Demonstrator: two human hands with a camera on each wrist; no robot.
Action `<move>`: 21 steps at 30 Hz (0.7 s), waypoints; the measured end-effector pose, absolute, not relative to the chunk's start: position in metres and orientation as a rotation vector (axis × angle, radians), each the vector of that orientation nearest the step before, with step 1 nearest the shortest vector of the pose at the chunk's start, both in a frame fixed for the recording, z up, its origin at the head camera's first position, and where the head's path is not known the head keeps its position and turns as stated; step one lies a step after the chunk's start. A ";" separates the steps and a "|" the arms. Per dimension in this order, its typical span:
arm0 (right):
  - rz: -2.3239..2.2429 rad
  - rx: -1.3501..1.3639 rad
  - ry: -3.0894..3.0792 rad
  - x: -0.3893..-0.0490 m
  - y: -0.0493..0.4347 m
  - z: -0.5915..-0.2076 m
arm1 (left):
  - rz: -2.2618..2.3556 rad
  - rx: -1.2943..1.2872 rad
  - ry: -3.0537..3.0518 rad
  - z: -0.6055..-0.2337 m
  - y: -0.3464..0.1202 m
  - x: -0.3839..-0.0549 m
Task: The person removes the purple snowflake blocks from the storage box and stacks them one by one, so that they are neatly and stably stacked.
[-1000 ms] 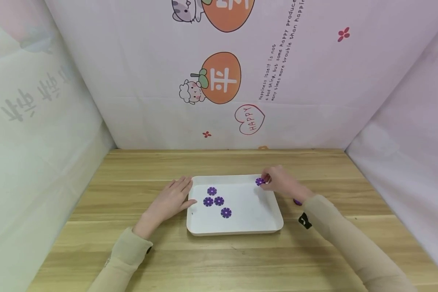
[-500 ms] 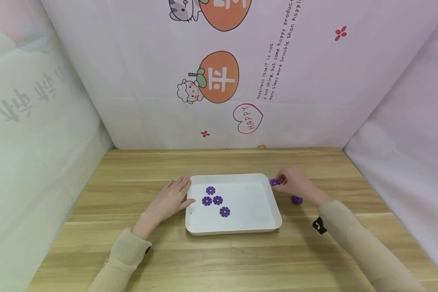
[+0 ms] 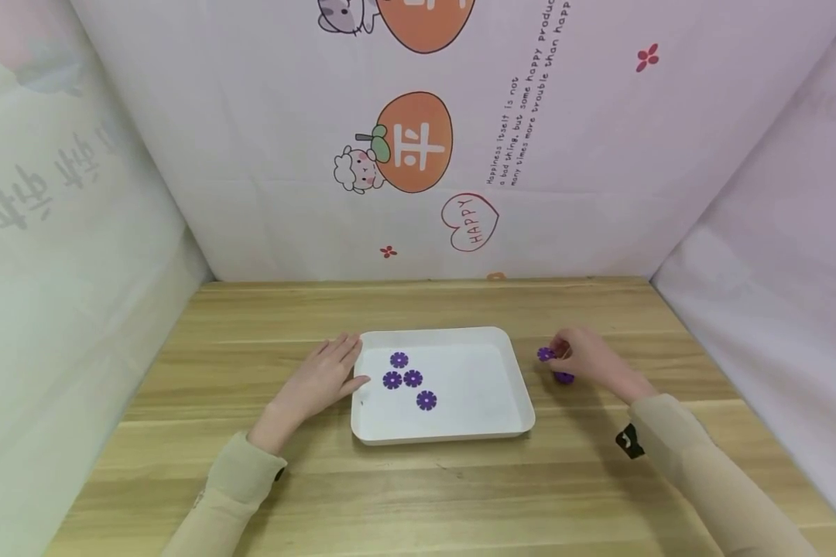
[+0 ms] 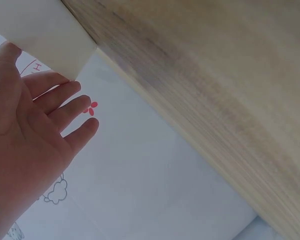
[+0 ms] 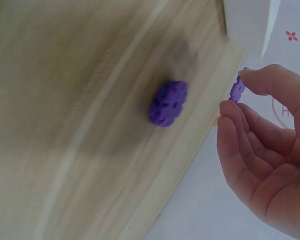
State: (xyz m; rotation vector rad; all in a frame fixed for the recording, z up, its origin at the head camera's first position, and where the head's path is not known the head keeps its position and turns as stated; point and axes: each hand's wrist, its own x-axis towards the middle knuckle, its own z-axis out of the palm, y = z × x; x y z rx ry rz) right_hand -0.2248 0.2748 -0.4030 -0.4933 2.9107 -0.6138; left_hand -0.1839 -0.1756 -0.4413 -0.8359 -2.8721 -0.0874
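My right hand [image 3: 594, 364] pinches a purple notched plastic disc [image 5: 237, 90], a snowflake building piece, between thumb and fingertips, to the right of the white tray [image 3: 474, 424]. Below it on the table sits a small stack of purple discs [image 5: 168, 103], seen whole in the right wrist view and partly behind the hand in the head view. Several matching discs [image 3: 426, 400] lie flat in the left half of the tray. With fingers stretched out, my left hand [image 3: 316, 381] rests against the tray's left rim; in the left wrist view its fingertips touch the tray wall [image 4: 50, 35].
The wooden table [image 3: 286, 495] ends at a printed white cloth [image 3: 286, 216] behind. More white cloth hangs on the left and right sides. A black wrist strap piece [image 3: 629, 441] shows under the right sleeve.
My right hand has moved from above the tray's far right corner outward to the right, with the disc still pinched. The left hand keeps its place. The view has shifted slightly.
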 end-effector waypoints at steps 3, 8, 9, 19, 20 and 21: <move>-0.610 -0.488 2.916 -0.224 0.280 -0.406 | -0.091 -0.833 -2.877 -0.441 -0.176 -0.184; -0.606 -0.498 2.936 -0.221 0.287 -0.413 | -0.099 -0.830 -2.887 -0.440 -0.175 -0.183; -0.605 -0.495 2.939 -0.220 0.289 -0.414 | -0.098 -0.831 -2.884 -0.440 -0.175 -0.183; -0.607 -0.444 2.936 -0.213 0.299 -0.422 | -0.084 -0.841 -2.853 -0.443 -0.176 -0.185; -0.609 -0.447 2.936 -0.213 0.300 -0.422 | -0.085 -0.841 -2.852 -0.444 -0.176 -0.185; -0.613 -0.445 2.936 -0.212 0.300 -0.422 | -0.086 -0.838 -2.854 -0.444 -0.176 -0.185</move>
